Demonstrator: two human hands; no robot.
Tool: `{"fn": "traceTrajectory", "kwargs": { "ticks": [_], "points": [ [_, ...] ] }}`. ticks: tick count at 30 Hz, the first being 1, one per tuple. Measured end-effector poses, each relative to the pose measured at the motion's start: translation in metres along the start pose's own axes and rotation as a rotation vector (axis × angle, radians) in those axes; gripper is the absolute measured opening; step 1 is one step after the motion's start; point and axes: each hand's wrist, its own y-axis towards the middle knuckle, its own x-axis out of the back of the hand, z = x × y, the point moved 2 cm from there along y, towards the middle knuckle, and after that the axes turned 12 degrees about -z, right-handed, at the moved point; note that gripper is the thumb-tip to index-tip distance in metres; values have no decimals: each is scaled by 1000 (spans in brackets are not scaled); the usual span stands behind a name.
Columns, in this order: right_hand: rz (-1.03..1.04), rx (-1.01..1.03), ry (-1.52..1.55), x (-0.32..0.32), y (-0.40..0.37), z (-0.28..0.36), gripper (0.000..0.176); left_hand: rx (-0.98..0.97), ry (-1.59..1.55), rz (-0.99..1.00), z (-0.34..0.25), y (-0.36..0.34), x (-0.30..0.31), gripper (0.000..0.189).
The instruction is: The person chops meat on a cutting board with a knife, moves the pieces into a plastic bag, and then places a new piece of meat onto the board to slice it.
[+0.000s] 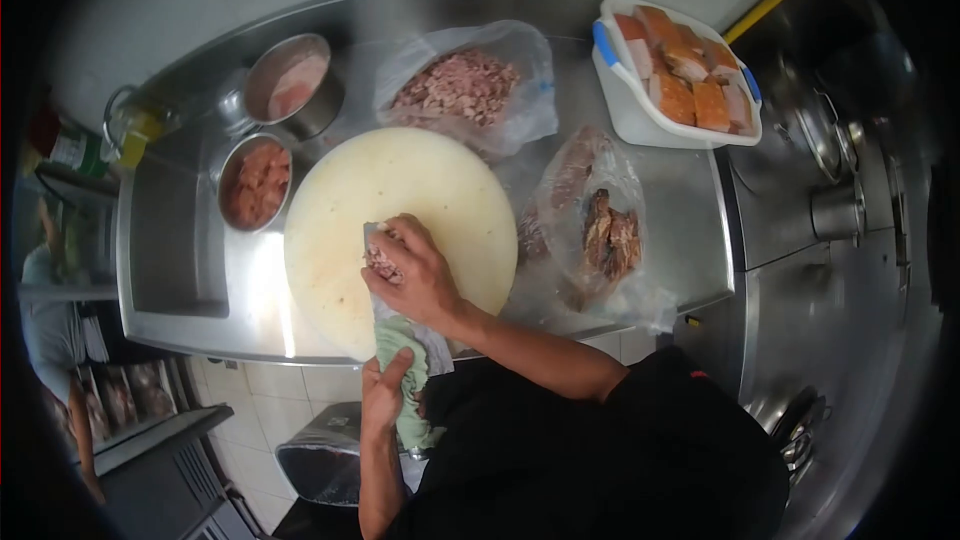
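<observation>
At the near edge of the round cream-coloured cutting board (pixel 400 190), the right hand (pixel 415 275) is closed around a flat grey blade (pixel 378 245) flecked with pinkish meat scraps. The blade's long axis runs from the board back toward the person, far end pointing to the board's middle. Its handle is hidden.

Just below, off the desk (pixel 680 200) edge, the left hand (pixel 385 395) grips a pale green cloth (pixel 405 370) against the blade's near end.

Behind the board lies a clear plastic bag of minced meat (pixel 460 85), and to its right a clear bag of dark meat pieces (pixel 600 230). Two round steel bowls of pink meat (pixel 255 185) stand at its left.
</observation>
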Motion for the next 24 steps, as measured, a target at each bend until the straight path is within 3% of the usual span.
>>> {"fn": "traceTrajectory", "kwargs": {
  "ticks": [2, 6, 9, 11, 13, 15, 17, 22, 24],
  "points": [
    [-24, 30, -15, 11, 23, -2, 43, 8, -61, 101, -23, 1, -17, 24],
    [-12, -32, -43, 34, 82, -26, 41, 13, 43, 99, -71, 24, -67, 21],
    [-72, 44, -117, 43, 130, -64, 39, -11, 65, 144, -107, 54, -111, 21],
    [-149, 128, -207, 43, 162, -91, 30, -33, 65, 124, -126, 73, -137, 22],
    [-145, 69, -218, 33, 186, -121, 26, -1, 27, 106, -136, 89, -153, 23],
    [-157, 0, -255, 26, 204, -159, 22, 19, 72, 88, -141, 95, -152, 23],
    [-254, 124, -455, 13, 211, -191, 20, 53, 118, 21, -141, 90, -149, 22],
    [-338, 223, -470, 20, 217, -177, 13, 54, 175, -57, -132, 58, -112, 24],
    [-203, 161, -319, 18, 218, -181, 12, 46, 160, -90, -126, 56, -102, 24]
  ]
}}
